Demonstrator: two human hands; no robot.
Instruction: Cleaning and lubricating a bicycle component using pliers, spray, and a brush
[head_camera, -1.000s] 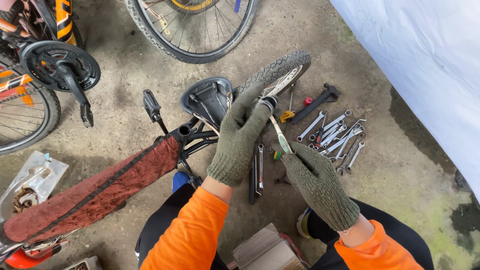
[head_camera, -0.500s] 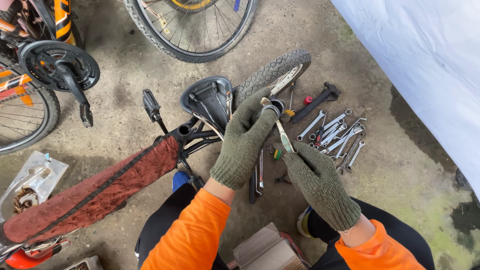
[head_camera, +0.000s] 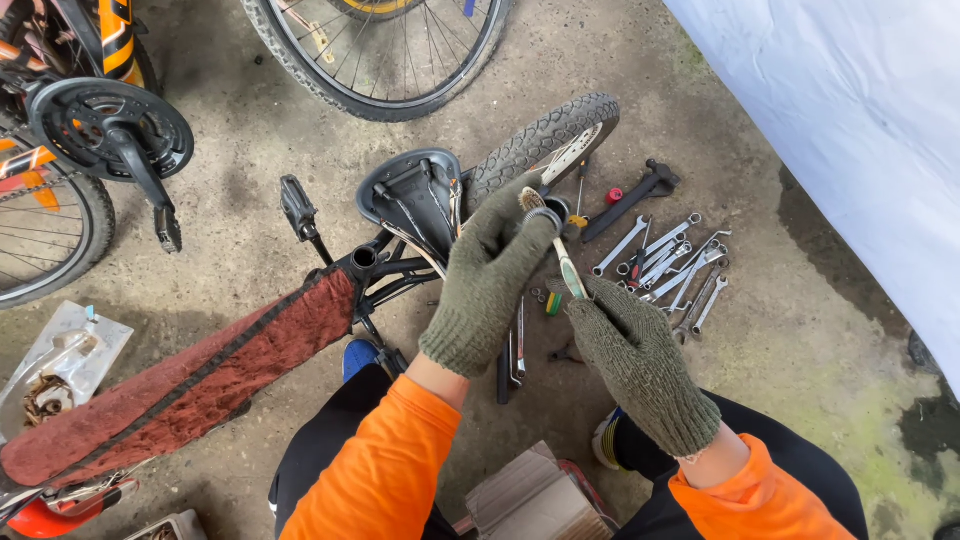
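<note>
Your left hand (head_camera: 487, 285), in a green knitted glove, is closed around a small round metal part (head_camera: 545, 215), which sits at your fingertips, held up above the ground. Your right hand (head_camera: 632, 362), gloved the same way, grasps the handle of an old toothbrush (head_camera: 558, 252). The brush rises from this hand toward the left hand, and its worn bristles touch the metal part.

Just beyond your left hand, an upturned bicycle saddle (head_camera: 410, 195) rests on the concrete, and a small tyre (head_camera: 542, 142) lies beside it. To the right of your right hand, a row of spanners (head_camera: 672, 262) lies on the floor, near a black tool (head_camera: 633, 196). Under your left forearm runs a bicycle frame tube wrapped in red cloth (head_camera: 190, 385). Below your hands, near your knees, stands a cardboard box (head_camera: 530, 500).
</note>
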